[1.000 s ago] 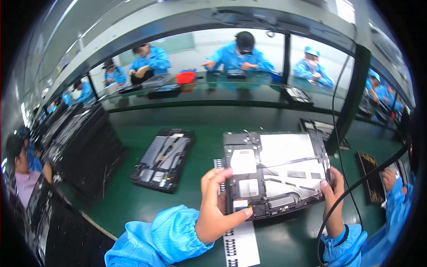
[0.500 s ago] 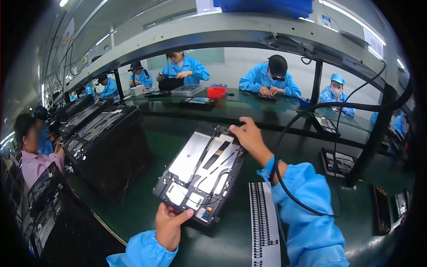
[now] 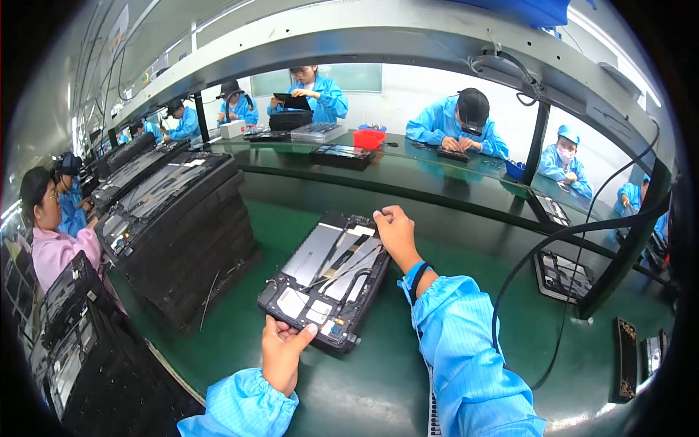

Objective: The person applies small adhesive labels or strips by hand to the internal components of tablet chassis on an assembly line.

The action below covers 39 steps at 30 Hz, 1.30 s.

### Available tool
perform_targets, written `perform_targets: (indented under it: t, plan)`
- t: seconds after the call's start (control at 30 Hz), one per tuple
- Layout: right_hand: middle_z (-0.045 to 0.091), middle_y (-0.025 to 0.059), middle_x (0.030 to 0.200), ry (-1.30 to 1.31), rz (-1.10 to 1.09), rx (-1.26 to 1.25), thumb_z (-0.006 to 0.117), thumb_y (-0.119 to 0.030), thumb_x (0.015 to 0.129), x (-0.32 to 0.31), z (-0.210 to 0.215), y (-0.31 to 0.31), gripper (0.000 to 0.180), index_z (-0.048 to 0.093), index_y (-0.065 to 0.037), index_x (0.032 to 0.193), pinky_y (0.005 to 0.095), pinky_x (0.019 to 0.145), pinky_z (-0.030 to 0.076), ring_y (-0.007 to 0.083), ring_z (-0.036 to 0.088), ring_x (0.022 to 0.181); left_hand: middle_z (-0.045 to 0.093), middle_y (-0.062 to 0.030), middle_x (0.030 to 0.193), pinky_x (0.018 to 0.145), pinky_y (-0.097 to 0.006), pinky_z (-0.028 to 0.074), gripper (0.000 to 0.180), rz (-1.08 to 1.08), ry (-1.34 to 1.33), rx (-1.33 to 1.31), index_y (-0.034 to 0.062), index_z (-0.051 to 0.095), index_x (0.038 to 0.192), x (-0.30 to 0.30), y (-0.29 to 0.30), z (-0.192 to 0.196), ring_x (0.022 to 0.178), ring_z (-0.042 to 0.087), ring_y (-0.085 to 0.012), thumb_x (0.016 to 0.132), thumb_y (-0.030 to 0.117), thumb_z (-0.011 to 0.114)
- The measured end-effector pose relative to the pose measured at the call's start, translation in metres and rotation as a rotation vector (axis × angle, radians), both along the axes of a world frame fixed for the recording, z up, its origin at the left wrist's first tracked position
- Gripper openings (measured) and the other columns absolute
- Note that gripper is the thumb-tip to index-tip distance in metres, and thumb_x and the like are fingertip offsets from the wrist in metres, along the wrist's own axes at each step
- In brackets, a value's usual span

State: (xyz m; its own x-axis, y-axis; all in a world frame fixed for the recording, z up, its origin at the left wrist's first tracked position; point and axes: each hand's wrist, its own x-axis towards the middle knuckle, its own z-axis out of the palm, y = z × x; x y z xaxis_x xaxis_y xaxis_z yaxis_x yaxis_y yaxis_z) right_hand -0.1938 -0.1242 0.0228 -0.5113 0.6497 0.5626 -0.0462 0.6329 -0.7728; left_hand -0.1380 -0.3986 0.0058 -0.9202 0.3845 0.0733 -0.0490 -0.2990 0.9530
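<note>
both hands gripping an opened tablet chassis over a green work surface.
the left hand (image 3: 282,351) is clamping the near edge of the tablet chassis (image 3: 325,280), thumb lying on top; the right hand (image 3: 396,234) is closing on its far corner. the chassis is sitting tilted above the green table (image 3: 378,379), with a stack of black trays (image 3: 178,218) standing just to the left.

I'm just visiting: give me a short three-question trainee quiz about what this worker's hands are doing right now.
1. True or false: both hands grip the open tablet chassis.
2. Which hand holds the chassis's far corner? A) left hand B) right hand
3. What stands to the person's left of the chassis?

Key
1. True: the left hand grips the near edge, the right hand the far corner.
2. B
3. A stack of black trays on the green table.
</note>
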Motion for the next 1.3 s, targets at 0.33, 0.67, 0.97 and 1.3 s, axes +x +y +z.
perform_targets:
  t: [0.33,0.67,0.97,1.3]
  plan:
    - [0.058,0.021,0.092,-0.305,0.033,0.308,0.054,-0.032,0.078,0.028,0.005,0.017,0.034,0.054,-0.001,0.091,0.0512,0.076,0.04,0.0393,0.053,0.091,0.036,-0.0112,0.115,0.087,-0.032,0.034,0.082,0.347,0.217,-0.339,-0.0012,0.021,0.133,0.007,-0.003,-0.014,0.104,0.036,-0.0202,0.067,0.01,0.07]
    - [0.06,0.0208,0.09,-0.966,-0.542,0.56,0.057,-0.027,0.073,0.302,0.029,0.167,0.032,0.061,0.002,0.085,0.04,0.08,0.045,0.0344,0.057,0.087,0.05,-0.0145,0.103,0.081,-0.04,0.037,0.041,-0.494,1.516,-0.345,0.0015,0.054,0.103,0.093,0.055,0.055,0.094,0.047,-0.0309,0.063,0.007,0.064]
    - [0.035,0.0253,0.129,-1.048,-0.962,0.125,0.054,-0.043,0.079,0.353,-0.027,0.236,0.066,0.044,0.011,0.115,0.0395,0.102,0.024,0.0364,0.03,0.122,0.05,-0.0183,0.105,0.089,-0.037,0.037,0.044,-0.772,1.326,-0.279,-0.0023,0.052,0.106,0.109,0.253,0.009,0.103,0.046,-0.0316,0.071,0.021,0.064]
    - [0.046,0.0331,0.111,-0.844,-1.359,0.127,0.053,-0.04,0.08,0.367,-0.045,0.272,0.062,0.045,0.015,0.106,0.0413,0.091,0.036,0.0419,0.041,0.11,0.031,-0.0287,0.126,0.096,-0.045,0.028,0.052,-0.655,1.321,-0.396,0.0059,0.04,0.125,0.131,0.346,-0.03,0.114,0.035,-0.0411,0.082,0.031,0.054]
